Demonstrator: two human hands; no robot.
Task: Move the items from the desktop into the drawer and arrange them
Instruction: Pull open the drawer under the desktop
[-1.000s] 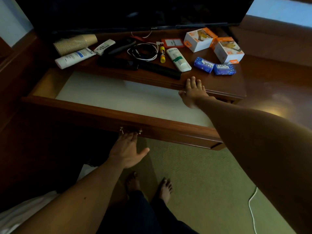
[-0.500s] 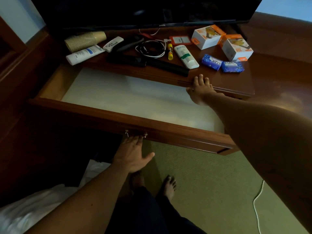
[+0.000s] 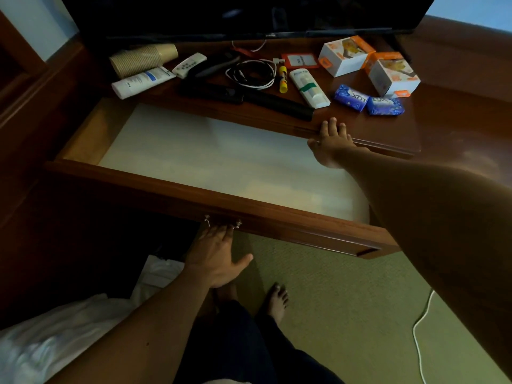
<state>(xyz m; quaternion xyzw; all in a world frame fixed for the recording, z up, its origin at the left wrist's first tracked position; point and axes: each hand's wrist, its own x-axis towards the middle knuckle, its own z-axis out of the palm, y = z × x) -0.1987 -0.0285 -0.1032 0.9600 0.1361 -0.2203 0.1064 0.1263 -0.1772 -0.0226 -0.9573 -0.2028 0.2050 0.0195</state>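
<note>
Drawer, wide brown wood with pale liner (image 3: 210, 159), stands open and bare; clutter sits along the surface's (image 3: 388, 128) back edge. Your left hand (image 3: 219, 259) hooks its handle; right hand (image 3: 332, 142) braces flat, holding nothing.

Left hand (image 3: 219, 259): fingertips tucked under the drawer (image 3: 249, 214) front by the handle, so grip can't be judged. Right hand (image 3: 332, 142): palm side hidden, thumb partly out of sight below the desktop (image 3: 388, 128) edge. Right forearm covers the drawer's corner nearest it. TV (image 3: 249, 15) beyond both hands cut off by top edge. Print on the white tube (image 3: 141, 81) and blue packets (image 3: 368, 101) beyond the right hand too small to read. White cloth (image 3: 55, 342) by left forearm blurred, cut off at the frame edge.
</note>
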